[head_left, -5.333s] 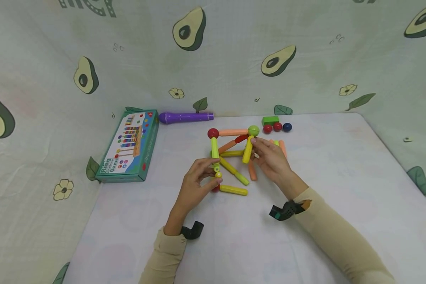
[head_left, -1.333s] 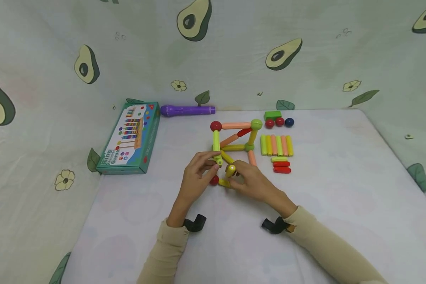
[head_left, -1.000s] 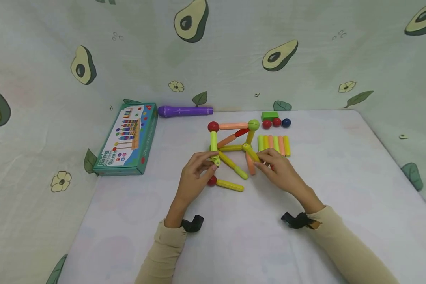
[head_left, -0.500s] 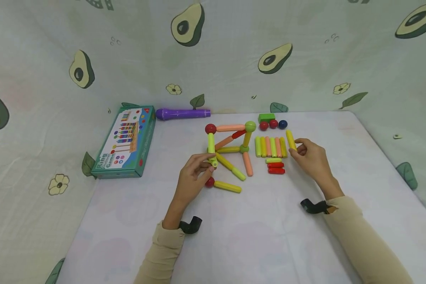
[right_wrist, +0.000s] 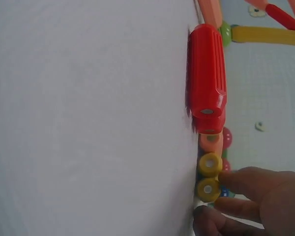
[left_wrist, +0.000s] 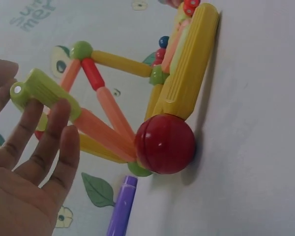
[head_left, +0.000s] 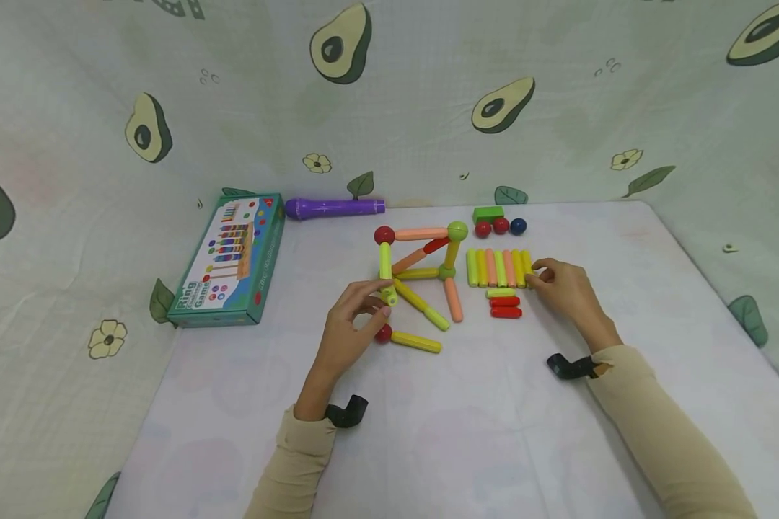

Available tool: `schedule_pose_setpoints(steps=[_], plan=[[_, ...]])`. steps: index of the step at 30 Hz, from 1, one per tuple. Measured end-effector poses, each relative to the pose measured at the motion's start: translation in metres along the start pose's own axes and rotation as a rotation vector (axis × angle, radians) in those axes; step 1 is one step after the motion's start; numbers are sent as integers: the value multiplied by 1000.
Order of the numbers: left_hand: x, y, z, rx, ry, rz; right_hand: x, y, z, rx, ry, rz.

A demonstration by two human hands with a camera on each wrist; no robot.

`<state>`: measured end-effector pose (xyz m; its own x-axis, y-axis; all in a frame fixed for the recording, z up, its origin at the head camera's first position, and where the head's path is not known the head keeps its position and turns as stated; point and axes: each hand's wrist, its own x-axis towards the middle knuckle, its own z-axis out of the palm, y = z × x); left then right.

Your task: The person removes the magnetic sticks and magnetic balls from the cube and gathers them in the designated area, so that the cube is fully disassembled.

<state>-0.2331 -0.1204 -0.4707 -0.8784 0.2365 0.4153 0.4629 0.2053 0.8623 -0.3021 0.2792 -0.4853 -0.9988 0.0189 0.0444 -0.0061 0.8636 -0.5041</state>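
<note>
In the head view a construction of magnetic rods and balls stands mid-table, with a red ball (head_left: pixel 384 235) and a green ball (head_left: pixel 457 231) at its top corners. My left hand (head_left: pixel 347 324) grips lime-green magnetic rods (left_wrist: pixel 51 93) at its near left end, fingers and thumb around them. My right hand (head_left: pixel 568 288) is at the right end of a row of upright-laid rods, its fingertips on the end yellow magnetic rod (right_wrist: pixel 208 190). Below the row lie a short lime rod (head_left: pixel 500 293) and red rods (right_wrist: pixel 207 71). A lower red ball (left_wrist: pixel 165 144) joins a yellow rod (left_wrist: pixel 191 64).
A green-edged game box (head_left: pixel 227 263) lies at the left, beside a purple toy microphone (head_left: pixel 335 208) along the back edge. A green block (head_left: pixel 488 214), red balls (head_left: pixel 500 225) and a blue ball (head_left: pixel 518 226) sit behind the rod row. A patterned cloth (head_left: pixel 415 144) hangs behind the table.
My right hand has carried a yellow rod from the construction to the right and lowered it onto the table at the end of the row. My left hand has kept its grip.
</note>
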Motion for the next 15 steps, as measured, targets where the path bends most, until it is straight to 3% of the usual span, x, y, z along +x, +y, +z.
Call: schedule_pose_setpoints(steps=[3,7,11,15], plan=[[3,4,-7,32,5,-41,-1,-3,-2,-4,-7,-18],[14,5,-18,47,67,-96,-10,-12,-9,-1,73,-76],[38,4,-24,62,146,-112,-25,-30,-12,31,155,-168],[63,0,-20,74,160,-163,-41,-54,-4,93,167,-300]])
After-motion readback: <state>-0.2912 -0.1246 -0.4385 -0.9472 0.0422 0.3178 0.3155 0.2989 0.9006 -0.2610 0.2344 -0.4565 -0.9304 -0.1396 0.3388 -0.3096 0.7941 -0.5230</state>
